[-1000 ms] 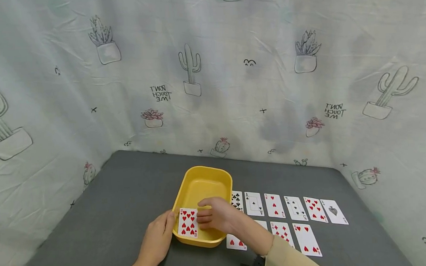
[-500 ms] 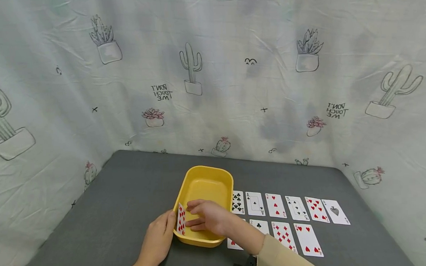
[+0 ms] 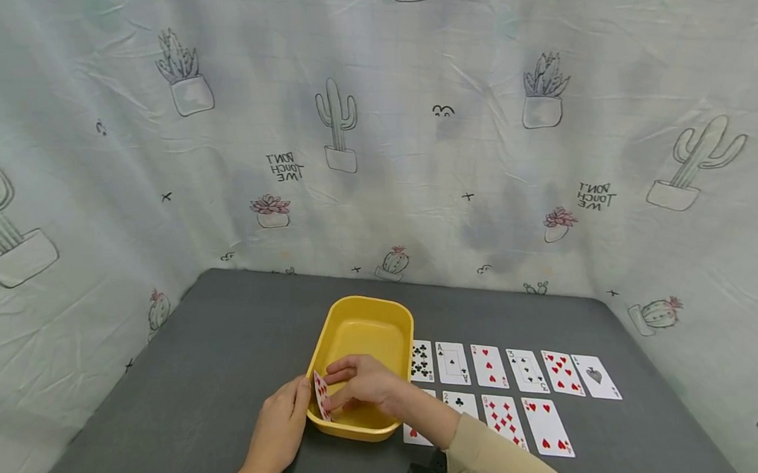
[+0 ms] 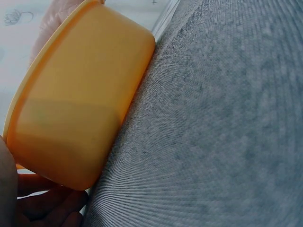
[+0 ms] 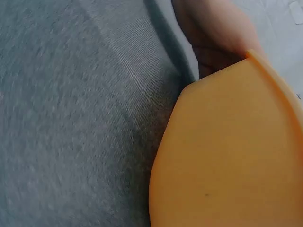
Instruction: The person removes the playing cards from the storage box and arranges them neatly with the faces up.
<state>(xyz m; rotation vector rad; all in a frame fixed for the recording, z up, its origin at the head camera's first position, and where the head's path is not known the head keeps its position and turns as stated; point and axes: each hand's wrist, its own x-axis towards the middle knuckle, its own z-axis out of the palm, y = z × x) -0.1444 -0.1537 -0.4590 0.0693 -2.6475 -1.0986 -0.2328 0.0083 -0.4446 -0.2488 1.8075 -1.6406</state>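
My left hand grips the left side of a yellow plastic tub, thumb up at the rim. In the left wrist view, the fingers curl close along the tub's outer wall. Inside the near end of the tub, a white playing card with red pips stands tilted near the left wall. From the right, my right hand reaches into the tub and pinches this card, thumb against its face. The tub's outer wall fills much of the right wrist view, where the card is hidden.
Two rows of face-up playing cards lie right of the tub, among them the ace of spades and a heart card. My right forearm covers part of the near row. A printed curtain surrounds the dark grey table.
The card has turned from facing up to standing on edge near the left wall. My right hand has moved left, and its spread fingers have closed onto the card. The left hand stays put.
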